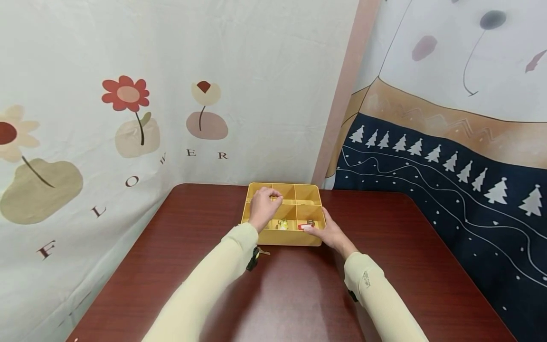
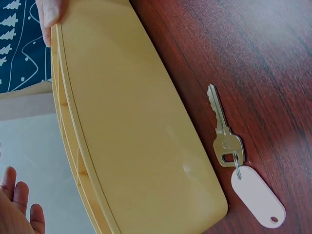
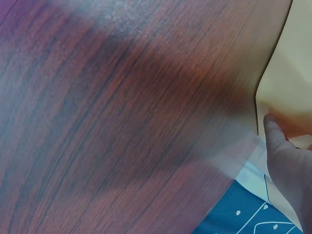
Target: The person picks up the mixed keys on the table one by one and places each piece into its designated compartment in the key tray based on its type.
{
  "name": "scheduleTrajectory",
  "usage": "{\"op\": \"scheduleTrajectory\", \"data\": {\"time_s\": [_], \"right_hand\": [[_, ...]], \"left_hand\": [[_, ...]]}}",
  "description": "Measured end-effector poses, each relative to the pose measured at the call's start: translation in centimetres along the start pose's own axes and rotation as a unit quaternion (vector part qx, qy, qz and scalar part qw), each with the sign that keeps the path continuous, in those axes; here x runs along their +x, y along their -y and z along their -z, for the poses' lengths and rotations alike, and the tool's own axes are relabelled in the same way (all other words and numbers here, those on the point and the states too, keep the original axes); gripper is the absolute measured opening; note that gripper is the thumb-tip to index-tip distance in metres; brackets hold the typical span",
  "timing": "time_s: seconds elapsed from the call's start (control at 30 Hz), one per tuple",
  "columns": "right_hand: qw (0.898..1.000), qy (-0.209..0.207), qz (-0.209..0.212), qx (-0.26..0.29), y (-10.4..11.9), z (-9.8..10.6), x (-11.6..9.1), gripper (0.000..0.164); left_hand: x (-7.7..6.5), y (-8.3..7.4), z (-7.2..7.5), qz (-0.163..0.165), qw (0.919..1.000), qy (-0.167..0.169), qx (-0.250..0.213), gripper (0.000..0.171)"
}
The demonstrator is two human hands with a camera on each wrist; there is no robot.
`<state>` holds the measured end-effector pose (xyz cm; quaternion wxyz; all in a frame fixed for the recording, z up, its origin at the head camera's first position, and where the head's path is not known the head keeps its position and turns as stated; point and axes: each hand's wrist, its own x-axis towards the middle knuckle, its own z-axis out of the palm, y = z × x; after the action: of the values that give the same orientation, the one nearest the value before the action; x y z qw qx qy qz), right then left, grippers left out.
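Observation:
A yellow divided box [image 1: 290, 238] stands toward the far side of the table. My right hand [image 1: 326, 232] grips its near right corner, thumb over the front rim and fingers along the side. Above the left compartments hangs my left hand [image 1: 264, 205], fingers loosely bent; the left wrist view shows its fingertips [image 2: 20, 195] apart with nothing between them. A small yellow-green item [image 1: 282, 224] lies in the front middle compartment, a red-and-white item [image 1: 304, 225] in the front right one. My left hand hides part of the left compartments.
A key [image 2: 226, 139] with a pale oval tag [image 2: 258, 197] lies on the dark red wood table [image 1: 295, 294], just in front of the box. Behind the table hang a white flower-print cloth [image 1: 273, 95] and a navy tree-print cloth [image 1: 427, 190].

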<state>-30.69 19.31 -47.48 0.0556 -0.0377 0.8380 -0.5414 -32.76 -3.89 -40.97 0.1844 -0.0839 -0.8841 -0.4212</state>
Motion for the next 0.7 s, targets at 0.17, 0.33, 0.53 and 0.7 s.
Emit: {"op": "scheduleTrajectory", "data": {"time_s": [0.17, 0.33, 0.53, 0.7], "right_hand": [[1.0, 0.005, 0.007, 0.011, 0.0, 0.0, 0.0, 0.092], [1.0, 0.005, 0.006, 0.007, 0.1, 0.1, -0.2, 0.093], [1.0, 0.008, 0.005, -0.002, 0.1, 0.1, -0.3, 0.092], [1.0, 0.007, 0.002, -0.007, 0.0, 0.1, -0.2, 0.092]], "left_hand": [[-0.1, 0.3, 0.6, 0.006, 1.0, 0.005, -0.006, 0.011], [0.0, 0.8, 1.1, 0.005, 0.9998, 0.008, -0.019, 0.013], [0.2, 1.3, 1.7, 0.005, 0.9999, 0.007, -0.009, 0.015], [-0.1, 1.4, 2.6, 0.001, 0.9999, 0.004, -0.014, 0.016]]}}
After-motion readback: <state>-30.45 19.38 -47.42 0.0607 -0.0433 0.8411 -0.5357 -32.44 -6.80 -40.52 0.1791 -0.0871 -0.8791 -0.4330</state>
